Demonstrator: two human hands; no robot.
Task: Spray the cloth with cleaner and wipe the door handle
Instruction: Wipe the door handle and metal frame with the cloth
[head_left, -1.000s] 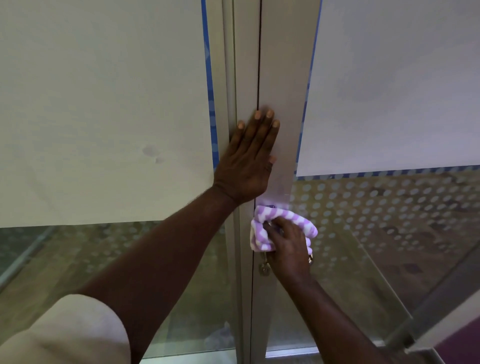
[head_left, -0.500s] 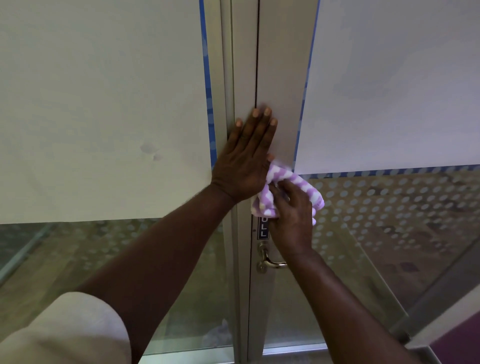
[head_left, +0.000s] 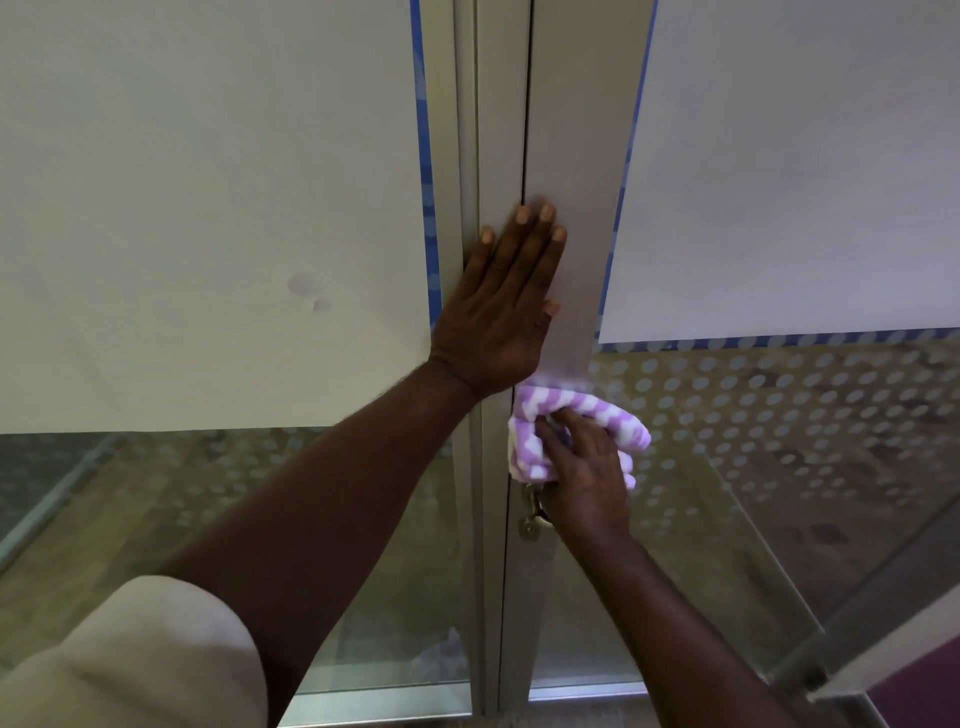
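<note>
Cloth (head_left: 584, 406), plush purple zigzag, on metal frame (head_left: 574, 156)

A metal frame (head_left: 571, 130) runs from 12 to 6 o'clock between two glass panes. A white paper sheet (head_left: 208, 208) covers the upper glass at 10 o'clock and a second sheet (head_left: 805, 156) covers it at 2 o'clock, both edged with blue tape (head_left: 422, 156). At 3 o'clock frosted dots (head_left: 779, 405) pattern the glass. A wooden floor (head_left: 104, 519) shows through at 8 o'clock. The light is soft and even.
</note>
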